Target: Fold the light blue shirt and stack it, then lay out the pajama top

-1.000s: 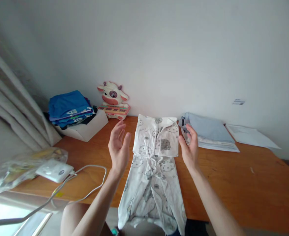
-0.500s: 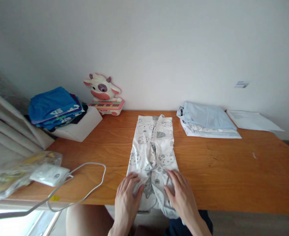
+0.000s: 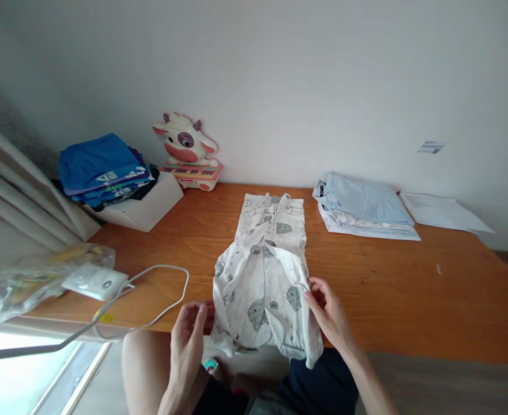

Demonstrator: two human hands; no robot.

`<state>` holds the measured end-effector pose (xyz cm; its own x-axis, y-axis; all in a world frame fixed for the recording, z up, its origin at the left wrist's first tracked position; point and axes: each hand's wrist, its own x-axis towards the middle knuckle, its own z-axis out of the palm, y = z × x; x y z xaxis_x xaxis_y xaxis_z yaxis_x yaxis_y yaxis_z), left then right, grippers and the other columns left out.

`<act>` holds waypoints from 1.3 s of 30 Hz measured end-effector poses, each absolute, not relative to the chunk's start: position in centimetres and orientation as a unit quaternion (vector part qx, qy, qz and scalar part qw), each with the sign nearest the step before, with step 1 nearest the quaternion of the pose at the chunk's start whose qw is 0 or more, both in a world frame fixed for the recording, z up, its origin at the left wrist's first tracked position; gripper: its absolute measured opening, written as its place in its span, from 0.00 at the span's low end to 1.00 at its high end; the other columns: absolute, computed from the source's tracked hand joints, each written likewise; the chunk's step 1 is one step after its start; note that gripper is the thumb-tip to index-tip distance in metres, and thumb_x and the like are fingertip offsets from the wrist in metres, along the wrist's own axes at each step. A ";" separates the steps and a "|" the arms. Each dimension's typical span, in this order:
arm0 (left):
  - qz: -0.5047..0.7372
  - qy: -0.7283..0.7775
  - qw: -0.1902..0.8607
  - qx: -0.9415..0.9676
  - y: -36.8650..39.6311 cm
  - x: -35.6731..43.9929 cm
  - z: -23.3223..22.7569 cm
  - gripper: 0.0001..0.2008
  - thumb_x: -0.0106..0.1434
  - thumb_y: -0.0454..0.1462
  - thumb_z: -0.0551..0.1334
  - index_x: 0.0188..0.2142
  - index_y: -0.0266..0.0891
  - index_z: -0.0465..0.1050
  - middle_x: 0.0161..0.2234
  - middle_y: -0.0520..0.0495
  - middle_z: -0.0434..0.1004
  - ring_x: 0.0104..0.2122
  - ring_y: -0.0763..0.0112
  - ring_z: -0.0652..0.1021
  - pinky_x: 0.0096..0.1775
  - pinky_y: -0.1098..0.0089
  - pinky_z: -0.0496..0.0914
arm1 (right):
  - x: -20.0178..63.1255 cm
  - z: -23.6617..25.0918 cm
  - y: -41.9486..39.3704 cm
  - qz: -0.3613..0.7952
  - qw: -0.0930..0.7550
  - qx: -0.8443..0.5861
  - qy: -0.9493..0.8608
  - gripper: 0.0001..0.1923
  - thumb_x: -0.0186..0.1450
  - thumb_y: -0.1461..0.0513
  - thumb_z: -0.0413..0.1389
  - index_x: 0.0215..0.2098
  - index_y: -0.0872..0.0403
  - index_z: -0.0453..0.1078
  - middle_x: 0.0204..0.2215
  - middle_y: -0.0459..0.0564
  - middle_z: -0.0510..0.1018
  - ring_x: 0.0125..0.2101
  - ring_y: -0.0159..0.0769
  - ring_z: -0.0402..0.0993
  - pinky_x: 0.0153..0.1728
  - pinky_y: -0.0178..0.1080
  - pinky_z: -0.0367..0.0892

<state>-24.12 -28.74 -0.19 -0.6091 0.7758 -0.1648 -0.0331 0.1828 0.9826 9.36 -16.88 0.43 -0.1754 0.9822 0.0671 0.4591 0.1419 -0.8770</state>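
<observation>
The right hand [image 3: 326,308] pinches the edge of one white cat-print garment [image 3: 254,288]; the left hand's [image 3: 188,331] fingers half-curl at the opposite edge, grip unclear. One cow-shaped toy keyboard [image 3: 188,153] stands behind.

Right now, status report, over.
Left hand at printed garment, grip unclear. Right hand gripping its right edge. Garment overhangs table front. White cable lies left.

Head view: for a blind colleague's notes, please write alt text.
Left hand and right hand flank a white cloth garment with grey animal prints, its near end reaching past the edge of a brown wooden table. Behind, a white and pink cow toy stands left; folded pale-blue clothes lie right.
</observation>
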 end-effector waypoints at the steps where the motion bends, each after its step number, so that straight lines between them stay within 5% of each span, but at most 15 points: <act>1: 0.572 0.686 0.341 0.293 -29.2 -23.7 -0.3 0.19 0.69 0.54 0.66 0.47 0.43 0.75 0.44 0.45 0.84 0.41 0.60 0.83 0.40 0.65 0.79 | 9.2 0.7 -17.2 0.367 0.328 -0.522 -0.696 0.20 0.75 0.49 0.56 0.60 0.49 0.71 0.47 0.53 0.83 0.44 0.45 0.81 0.46 0.45 0.76; 4: 0.500 0.682 0.312 0.434 -29.6 -21.1 0.0 0.16 0.73 0.47 0.63 0.56 0.48 0.77 0.54 0.42 0.83 0.57 0.53 0.80 0.62 0.51 0.73 | 7.2 1.7 -18.3 0.329 0.248 -0.452 -0.791 0.18 0.76 0.55 0.56 0.62 0.45 0.71 0.56 0.54 0.80 0.55 0.49 0.77 0.59 0.51 0.72; 7: 0.384 0.634 0.289 0.606 -29.2 -18.0 0.8 0.12 0.75 0.40 0.58 0.49 0.52 0.81 0.52 0.46 0.85 0.66 0.52 0.74 0.74 0.40 0.52 | 4.9 2.8 -18.8 0.299 0.199 -0.410 -0.838 0.18 0.76 0.63 0.53 0.61 0.45 0.73 0.56 0.52 0.80 0.56 0.46 0.76 0.60 0.51 0.70; 11: 0.323 0.619 0.240 0.675 -29.1 -16.0 1.7 0.13 0.75 0.34 0.56 0.47 0.49 0.80 0.52 0.45 0.85 0.69 0.54 0.72 0.74 0.36 0.50 | 3.8 4.2 -16.1 0.252 0.168 -0.370 -0.878 0.23 0.71 0.74 0.49 0.56 0.49 0.74 0.47 0.50 0.83 0.50 0.42 0.78 0.56 0.47 0.72; 13: 0.327 0.630 0.217 0.670 -29.8 -15.9 1.9 0.12 0.75 0.34 0.57 0.49 0.48 0.78 0.53 0.45 0.85 0.68 0.54 0.73 0.74 0.34 0.50 | 3.4 4.9 -12.7 0.208 0.171 -0.315 -0.910 0.32 0.66 0.78 0.48 0.62 0.49 0.71 0.55 0.52 0.81 0.57 0.42 0.75 0.61 0.48 0.70; 16: 0.334 0.629 0.215 0.669 -30.7 -14.5 2.3 0.12 0.73 0.34 0.59 0.51 0.48 0.77 0.56 0.45 0.83 0.69 0.52 0.72 0.72 0.32 0.55 | 1.3 5.3 -6.3 0.120 0.163 -0.236 -0.950 0.48 0.59 0.81 0.47 0.74 0.49 0.59 0.71 0.53 0.67 0.72 0.44 0.58 0.71 0.53 0.57; 19: 0.356 0.537 0.250 0.723 -30.3 -9.9 2.9 0.14 0.71 0.35 0.60 0.52 0.48 0.77 0.58 0.46 0.83 0.68 0.52 0.73 0.71 0.37 0.61 | -2.8 4.9 -0.7 0.060 0.113 -0.179 -0.975 0.49 0.60 0.81 0.49 0.75 0.46 0.57 0.75 0.52 0.61 0.77 0.46 0.46 0.75 0.60 0.45; 23: 0.362 0.454 0.289 0.762 -27.0 -3.8 2.9 0.22 0.70 0.47 0.65 0.62 0.52 0.74 0.61 0.50 0.82 0.68 0.52 0.72 0.74 0.46 0.58 | -8.3 4.6 2.8 0.077 0.029 -0.144 -0.986 0.40 0.63 0.78 0.54 0.68 0.44 0.68 0.70 0.48 0.70 0.72 0.42 0.59 0.75 0.56 0.42; 28: 0.228 0.613 0.296 0.696 -24.6 -7.5 3.1 0.33 0.72 0.42 0.60 0.74 0.40 0.62 0.74 0.41 0.62 0.72 0.49 0.66 0.72 0.51 0.65 | -7.9 5.7 3.6 0.056 0.025 -0.235 -0.970 0.30 0.65 0.73 0.57 0.64 0.51 0.72 0.62 0.56 0.77 0.61 0.45 0.73 0.64 0.48 0.63; 34: 0.174 0.676 0.188 0.691 -25.0 -20.0 5.0 0.23 0.80 0.44 0.47 0.67 0.45 0.69 0.63 0.40 0.78 0.58 0.54 0.81 0.60 0.54 0.75 | 0.5 6.3 -2.9 0.054 0.019 -0.368 -0.928 0.10 0.72 0.64 0.56 0.48 0.56 0.78 0.49 0.61 0.84 0.50 0.49 0.81 0.53 0.44 0.68; 39: 0.171 0.655 0.152 0.720 -16.4 -20.4 5.1 0.21 0.80 0.42 0.45 0.49 0.38 0.76 0.46 0.36 0.84 0.48 0.53 0.84 0.54 0.54 0.76 | 5.0 3.4 -14.9 0.127 0.030 -0.450 -0.884 0.09 0.76 0.58 0.54 0.42 0.50 0.75 0.37 0.51 0.86 0.38 0.43 0.84 0.38 0.38 0.67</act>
